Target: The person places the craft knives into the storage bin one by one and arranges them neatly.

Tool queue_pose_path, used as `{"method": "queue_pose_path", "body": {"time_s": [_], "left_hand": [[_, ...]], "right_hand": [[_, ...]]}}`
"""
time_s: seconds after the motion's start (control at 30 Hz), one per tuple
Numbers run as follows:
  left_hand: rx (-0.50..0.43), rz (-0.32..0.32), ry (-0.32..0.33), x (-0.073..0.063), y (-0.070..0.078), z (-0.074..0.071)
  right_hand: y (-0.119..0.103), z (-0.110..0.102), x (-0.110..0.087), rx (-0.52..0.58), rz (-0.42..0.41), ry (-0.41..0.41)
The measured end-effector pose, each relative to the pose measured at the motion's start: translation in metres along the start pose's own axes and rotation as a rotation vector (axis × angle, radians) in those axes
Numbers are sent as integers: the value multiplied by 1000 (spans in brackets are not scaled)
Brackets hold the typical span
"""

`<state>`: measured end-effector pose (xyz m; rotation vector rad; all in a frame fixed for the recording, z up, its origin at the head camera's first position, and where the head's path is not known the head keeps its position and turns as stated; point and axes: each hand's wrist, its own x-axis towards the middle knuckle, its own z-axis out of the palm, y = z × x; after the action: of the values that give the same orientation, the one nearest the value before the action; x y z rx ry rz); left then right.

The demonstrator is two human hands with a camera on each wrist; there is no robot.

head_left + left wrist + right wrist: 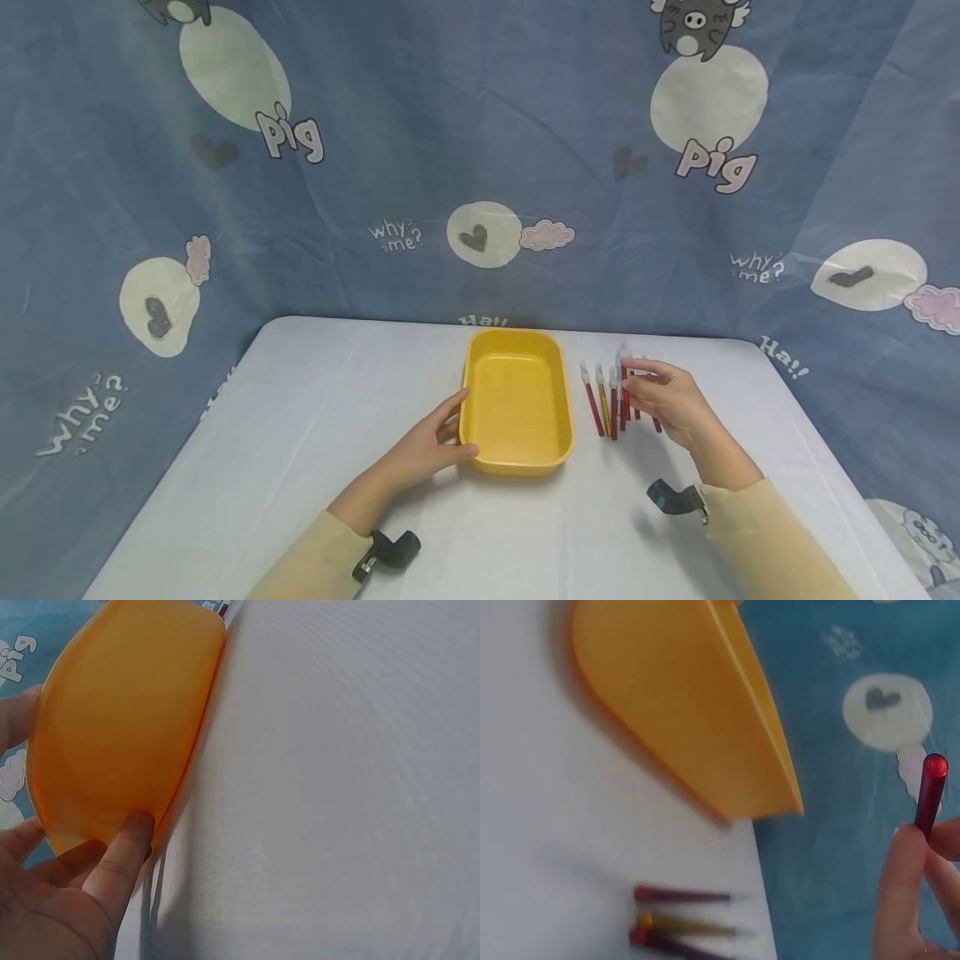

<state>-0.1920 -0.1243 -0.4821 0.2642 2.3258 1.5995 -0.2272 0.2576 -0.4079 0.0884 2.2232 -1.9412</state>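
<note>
My left hand holds the yellow tray at its left side, thumb at the near-left corner and fingers along the wall. In the left wrist view, the fingertips press against the tray's outer side. My right hand is right of the tray, over a row of slim pen-like sticks. Between thumb and fingers it pinches a slim red pen-like stick, its round glossy end up in the right wrist view; the other end is hidden by the fingers.
Several red sticks and a yellow one, with clear caps towards the back, lie on the white tabletop right of the tray. A blue printed cloth hangs behind the table. Wrist cameras sit on both wrists.
</note>
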Motion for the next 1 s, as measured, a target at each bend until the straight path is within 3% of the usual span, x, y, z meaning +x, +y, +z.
{"method": "queue_pose_path", "body": {"time_s": [0.7,1.0], "left_hand": [[-15,-14,5,1,0,1],[-45,4,4,0,0,1]], "right_hand": [[-15,76,22,3,93,-9],[-17,102,28,28,36,-65]]}}
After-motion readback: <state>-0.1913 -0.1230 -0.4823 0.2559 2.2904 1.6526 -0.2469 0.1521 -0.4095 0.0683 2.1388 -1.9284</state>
